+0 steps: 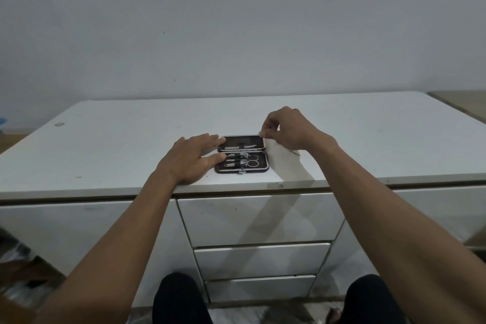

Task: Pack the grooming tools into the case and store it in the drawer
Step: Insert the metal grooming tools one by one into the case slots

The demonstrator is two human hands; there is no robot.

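The manicure case [242, 154] is lying open on the white dresser top [105, 139], tools strapped in. The left hand [190, 159] is bracing it flat, fingers spread; the right hand [285, 127] is pinching the lid's far corner, likely closing it next.

Bare left hand [190, 157] lies flat, palm down, fingers spread and extended toward frame centre, while bare right hand [288, 129], right of centre, is raised with thumb and forefinger pinched together; both forearms reach from the lower corners.
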